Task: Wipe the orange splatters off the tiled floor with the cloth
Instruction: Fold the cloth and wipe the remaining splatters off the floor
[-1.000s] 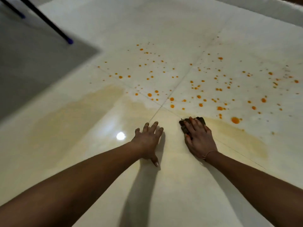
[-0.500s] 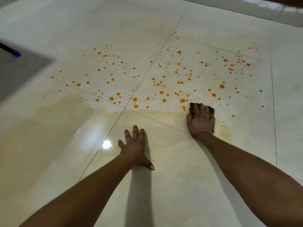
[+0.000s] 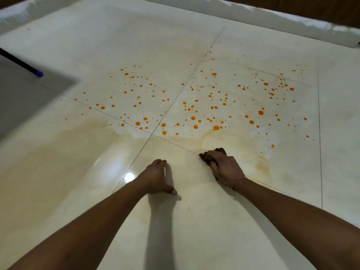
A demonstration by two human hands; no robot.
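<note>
Drawn back from the splatters [image 3: 193, 118], our right grip [image 3: 224, 168] is clutching the dirty cloth [image 3: 219, 150], left grip [image 3: 155, 176] released, risking wider smears.

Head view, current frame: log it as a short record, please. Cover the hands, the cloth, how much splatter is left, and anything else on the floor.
left hand: braced on the tiled floor, holds nothing
right hand: grip round the dark cloth, pressed to the floor
orange splatters: many drops lie beyond the cloth, across the farther tiles
wiped zone: pale orange film around the hands and off to the left
other: dark rod with blue tip at left; white sheeting along the far edge
task state: unfinished
</note>
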